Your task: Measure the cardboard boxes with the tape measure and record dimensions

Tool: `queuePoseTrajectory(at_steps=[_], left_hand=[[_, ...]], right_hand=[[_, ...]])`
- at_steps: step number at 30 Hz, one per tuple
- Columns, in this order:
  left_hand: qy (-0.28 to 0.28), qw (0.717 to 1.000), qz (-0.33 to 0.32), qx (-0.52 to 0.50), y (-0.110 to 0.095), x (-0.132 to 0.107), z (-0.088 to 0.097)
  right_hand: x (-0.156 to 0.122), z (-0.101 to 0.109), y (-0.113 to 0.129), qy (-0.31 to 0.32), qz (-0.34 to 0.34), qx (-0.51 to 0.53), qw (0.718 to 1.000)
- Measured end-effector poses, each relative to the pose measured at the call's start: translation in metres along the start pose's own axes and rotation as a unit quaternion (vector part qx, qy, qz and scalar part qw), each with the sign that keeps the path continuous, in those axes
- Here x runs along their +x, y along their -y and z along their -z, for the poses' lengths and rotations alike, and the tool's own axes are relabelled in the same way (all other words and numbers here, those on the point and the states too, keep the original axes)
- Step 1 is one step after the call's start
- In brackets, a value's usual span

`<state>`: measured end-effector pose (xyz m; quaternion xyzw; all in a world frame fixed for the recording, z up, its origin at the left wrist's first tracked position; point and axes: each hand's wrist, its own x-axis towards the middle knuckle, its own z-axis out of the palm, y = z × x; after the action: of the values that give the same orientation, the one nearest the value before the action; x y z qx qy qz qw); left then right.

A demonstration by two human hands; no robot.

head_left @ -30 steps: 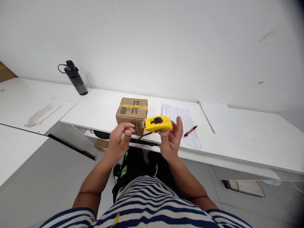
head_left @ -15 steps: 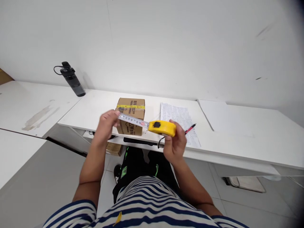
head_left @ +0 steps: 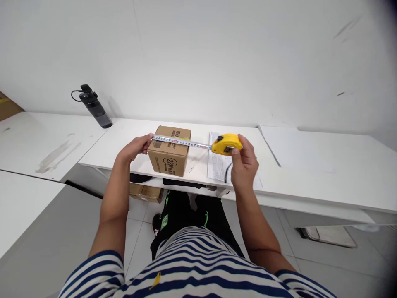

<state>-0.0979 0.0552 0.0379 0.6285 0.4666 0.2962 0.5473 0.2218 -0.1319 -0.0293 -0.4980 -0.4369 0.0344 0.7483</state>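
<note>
Now, from my distant seat, I am looking down through the head camera at a person's two bare hands working with a yellow tape measure (head_left: 228,144). The left hand (head_left: 136,147) is pinching the free end of the metal blade (head_left: 182,142) between thumb and fingers, at the left side of a brown cardboard box (head_left: 170,161). The right hand (head_left: 245,165) is wrapping partway round the yellow case, thumb on the near side, fingers behind; a black strap (head_left: 228,173) is dangling from it.

What is changing: half a second ago the blade was slanting in the air in front of the box; now it is running farther out of its case and crossing above the box's top from left to right, passing its right edge. To my judgement, that is putting the printed numbers where they can be compared with the box's width. I cannot tell whether the blade is touching the cardboard or hovering just over it.

The box is standing on a white surface (head_left: 356,165). The case is hanging to its right, above a handwritten sheet (head_left: 216,167). A dark water bottle (head_left: 96,109) is standing farther left, near the wall.
</note>
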Motion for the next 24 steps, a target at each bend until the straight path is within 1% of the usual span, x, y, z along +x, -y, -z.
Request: queuePoseTrajectory(at_steps=[1, 4, 7, 9, 12, 15, 18, 20, 22, 24], left_hand=[[0.011, 1.000, -0.001, 0.016, -0.001, 0.000, -0.007], [0.015, 0.999, -0.010, 0.048, -0.005, -0.001, -0.023], [-0.002, 0.998, -0.020, 0.061, -0.004, -0.002, -0.028], [-0.002, 0.998, -0.018, 0.053, 0.000, -0.001, -0.026], [0.011, 0.999, -0.020, 0.039, 0.005, -0.001, -0.021], [0.007, 0.996, -0.044, 0.071, 0.005, -0.002, -0.019], [0.007, 0.994, -0.067, 0.089, 0.002, -0.003, -0.021], [-0.016, 0.992, -0.092, 0.082, -0.003, -0.004, -0.022], [-0.062, 0.987, -0.130, 0.076, -0.009, -0.006, -0.021], [-0.110, 0.976, -0.174, 0.075, -0.017, -0.013, -0.019]], right_hand=[[-0.003, -0.007, 0.002, 0.019, 0.010, -0.006, 1.000], [-0.009, -0.027, 0.005, 0.078, 0.036, -0.012, 0.996], [-0.012, -0.041, 0.002, 0.100, 0.069, -0.017, 0.992], [-0.013, -0.044, 0.000, 0.098, 0.081, -0.028, 0.991], [-0.012, -0.045, -0.002, 0.098, 0.081, -0.047, 0.991], [-0.012, -0.043, -0.002, 0.103, 0.077, -0.054, 0.990], [-0.012, -0.044, -0.004, 0.107, 0.079, -0.057, 0.990], [-0.012, -0.045, -0.004, 0.106, 0.089, -0.049, 0.989], [-0.012, -0.044, -0.004, 0.108, 0.098, -0.027, 0.989], [-0.015, -0.041, 0.000, 0.110, 0.100, 0.001, 0.989]])
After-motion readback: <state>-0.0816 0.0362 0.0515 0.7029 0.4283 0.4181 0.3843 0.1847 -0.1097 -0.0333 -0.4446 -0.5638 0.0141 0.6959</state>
